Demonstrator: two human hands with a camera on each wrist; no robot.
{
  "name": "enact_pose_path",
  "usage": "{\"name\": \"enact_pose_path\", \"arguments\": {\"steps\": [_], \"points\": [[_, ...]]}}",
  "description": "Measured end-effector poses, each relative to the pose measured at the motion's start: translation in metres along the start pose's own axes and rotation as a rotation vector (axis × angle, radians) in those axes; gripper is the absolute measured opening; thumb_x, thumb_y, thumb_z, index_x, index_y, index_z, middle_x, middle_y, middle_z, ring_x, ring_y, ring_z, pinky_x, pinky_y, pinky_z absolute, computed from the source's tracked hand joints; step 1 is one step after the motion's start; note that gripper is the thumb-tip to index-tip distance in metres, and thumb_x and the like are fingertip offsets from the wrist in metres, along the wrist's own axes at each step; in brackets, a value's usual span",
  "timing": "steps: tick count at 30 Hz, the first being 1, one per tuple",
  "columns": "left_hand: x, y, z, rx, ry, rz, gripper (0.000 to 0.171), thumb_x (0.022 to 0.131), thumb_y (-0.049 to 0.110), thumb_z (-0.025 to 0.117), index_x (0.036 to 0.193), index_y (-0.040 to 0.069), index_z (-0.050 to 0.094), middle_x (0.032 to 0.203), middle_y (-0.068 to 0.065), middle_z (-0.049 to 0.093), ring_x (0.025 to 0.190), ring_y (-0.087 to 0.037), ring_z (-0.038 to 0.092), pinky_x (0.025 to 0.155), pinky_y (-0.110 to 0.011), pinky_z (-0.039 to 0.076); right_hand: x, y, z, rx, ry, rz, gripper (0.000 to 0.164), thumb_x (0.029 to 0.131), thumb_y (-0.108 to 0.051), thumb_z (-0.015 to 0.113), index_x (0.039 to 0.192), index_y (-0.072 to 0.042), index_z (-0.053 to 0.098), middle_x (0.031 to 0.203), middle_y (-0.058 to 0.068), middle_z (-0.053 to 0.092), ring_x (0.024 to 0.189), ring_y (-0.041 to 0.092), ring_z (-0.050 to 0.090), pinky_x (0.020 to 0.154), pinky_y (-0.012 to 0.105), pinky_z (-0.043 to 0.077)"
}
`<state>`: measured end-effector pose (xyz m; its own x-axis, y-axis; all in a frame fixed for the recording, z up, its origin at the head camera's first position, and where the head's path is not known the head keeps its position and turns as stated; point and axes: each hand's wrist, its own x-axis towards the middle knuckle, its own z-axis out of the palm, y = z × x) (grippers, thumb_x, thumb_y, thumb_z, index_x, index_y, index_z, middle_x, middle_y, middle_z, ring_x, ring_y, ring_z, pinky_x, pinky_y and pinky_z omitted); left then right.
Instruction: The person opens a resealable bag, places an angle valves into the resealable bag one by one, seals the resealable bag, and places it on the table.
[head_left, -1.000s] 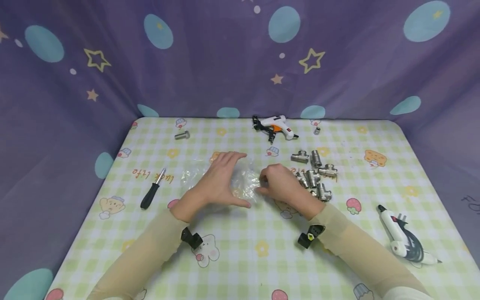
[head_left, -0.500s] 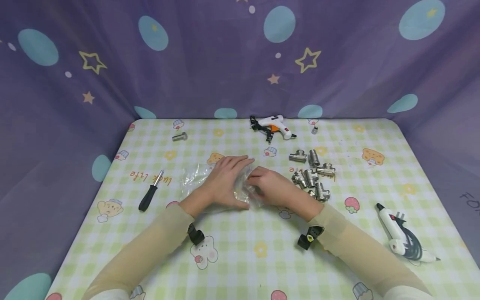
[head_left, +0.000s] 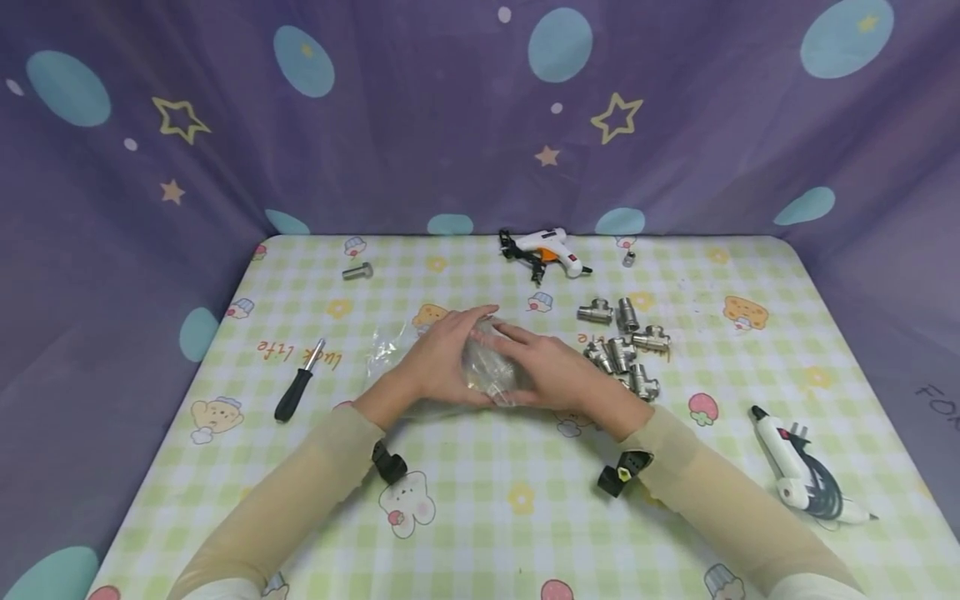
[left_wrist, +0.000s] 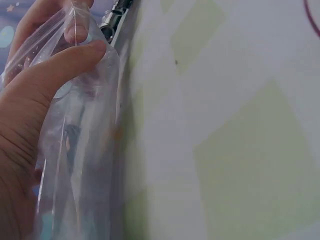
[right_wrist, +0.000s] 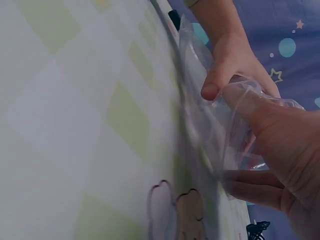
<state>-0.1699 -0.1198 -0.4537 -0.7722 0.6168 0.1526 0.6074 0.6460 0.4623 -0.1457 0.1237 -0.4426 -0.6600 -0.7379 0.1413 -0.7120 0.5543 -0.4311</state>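
Left grip (head_left: 442,358) and right grip (head_left: 558,375) both hold a clear bag (head_left: 487,367), thumbs on its near side, fingers curved over its far side. Crumpled plastic spreads left from the bag's mouth on the checked desk (head_left: 465,533). Nearer than the bag and well right of it lies a white glue gun (head_left: 795,471). Left of the bag is a screwdriver (head_left: 297,387); right of it, metal fittings (head_left: 622,356) lie in a cluster. Beyond the bag are a bolt (head_left: 357,271) to its left, an orange-trigger gun (head_left: 557,252) and a small metal piece (head_left: 628,259) to its right. Behind hangs a purple curtain (head_left: 420,117).
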Motion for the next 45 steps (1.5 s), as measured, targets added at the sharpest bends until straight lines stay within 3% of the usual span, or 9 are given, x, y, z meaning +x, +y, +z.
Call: {"name": "enact_pose_path", "arguments": {"steps": [5, 9, 13, 16, 21, 30, 36, 45], "points": [[-0.001, -0.002, -0.001, 0.003, 0.027, 0.02, 0.121, 0.056, 0.056, 0.1, 0.157, 0.018, 0.045, 0.148, -0.005, 0.064, 0.13, -0.027, 0.061, 0.116, -0.052, 0.051, -0.001, 0.0, -0.012, -0.02, 0.057, -0.067, 0.08, 0.094, -0.034, 0.083, 0.162, -0.016, 0.046, 0.158, 0.02, 0.054, 0.116, 0.036, 0.074, 0.097, 0.047, 0.064], [-0.003, -0.003, -0.002, 0.005, 0.02, 0.012, 0.122, 0.055, 0.057, 0.101, 0.157, 0.02, 0.047, 0.148, -0.005, 0.064, 0.132, -0.027, 0.06, 0.118, -0.05, 0.049, -0.005, 0.01, -0.028, -0.022, 0.149, -0.091, 0.053, 0.095, -0.021, 0.081, 0.144, -0.009, 0.065, 0.139, 0.015, 0.07, 0.112, 0.031, 0.076, 0.096, 0.045, 0.065], [-0.005, -0.003, -0.002, -0.007, 0.002, 0.01, 0.125, 0.056, 0.058, 0.1, 0.161, 0.021, 0.043, 0.152, -0.005, 0.06, 0.136, -0.026, 0.056, 0.122, -0.05, 0.045, -0.011, 0.03, -0.048, -0.072, 0.245, -0.022, 0.03, 0.094, -0.011, 0.08, 0.124, -0.007, 0.077, 0.12, 0.012, 0.077, 0.104, 0.03, 0.076, 0.091, 0.047, 0.065], [-0.006, -0.001, -0.003, -0.007, -0.004, 0.011, 0.129, 0.056, 0.059, 0.099, 0.163, 0.022, 0.04, 0.155, -0.004, 0.058, 0.139, -0.026, 0.055, 0.122, -0.051, 0.044, -0.017, 0.046, -0.062, -0.132, 0.27, 0.056, 0.024, 0.093, -0.008, 0.079, 0.117, -0.006, 0.079, 0.115, 0.013, 0.078, 0.096, 0.03, 0.075, 0.084, 0.047, 0.064], [-0.007, -0.001, -0.003, -0.002, -0.002, 0.003, 0.13, 0.055, 0.059, 0.1, 0.163, 0.018, 0.04, 0.156, -0.002, 0.056, 0.14, -0.026, 0.055, 0.123, -0.053, 0.044, -0.022, 0.067, -0.076, -0.186, 0.207, 0.193, 0.025, 0.093, -0.008, 0.078, 0.117, -0.001, 0.078, 0.117, 0.018, 0.076, 0.087, 0.033, 0.074, 0.079, 0.047, 0.062], [-0.006, -0.001, -0.002, -0.015, 0.0, 0.012, 0.126, 0.055, 0.057, 0.1, 0.159, 0.018, 0.044, 0.155, -0.004, 0.057, 0.141, -0.026, 0.054, 0.124, -0.053, 0.043, -0.023, 0.088, -0.075, -0.189, 0.023, 0.332, 0.03, 0.091, -0.007, 0.078, 0.119, 0.004, 0.076, 0.115, 0.023, 0.077, 0.103, 0.04, 0.074, 0.095, 0.055, 0.061], [-0.006, 0.0, -0.003, -0.016, -0.003, 0.025, 0.123, 0.056, 0.058, 0.1, 0.158, 0.018, 0.047, 0.149, -0.003, 0.058, 0.139, -0.025, 0.054, 0.123, -0.05, 0.045, -0.023, 0.09, -0.071, -0.206, -0.065, 0.351, 0.021, 0.092, -0.002, 0.076, 0.113, 0.001, 0.077, 0.107, 0.019, 0.077, 0.099, 0.037, 0.074, 0.09, 0.052, 0.063], [-0.007, 0.002, -0.004, 0.01, 0.003, 0.013, 0.125, 0.056, 0.058, 0.1, 0.16, 0.018, 0.045, 0.149, -0.004, 0.06, 0.137, -0.027, 0.054, 0.122, -0.052, 0.045, -0.022, 0.091, -0.067, -0.21, -0.039, 0.341, 0.016, 0.086, -0.006, 0.081, 0.101, -0.002, 0.077, 0.092, 0.012, 0.076, 0.078, 0.024, 0.067, 0.077, 0.046, 0.06]]}}
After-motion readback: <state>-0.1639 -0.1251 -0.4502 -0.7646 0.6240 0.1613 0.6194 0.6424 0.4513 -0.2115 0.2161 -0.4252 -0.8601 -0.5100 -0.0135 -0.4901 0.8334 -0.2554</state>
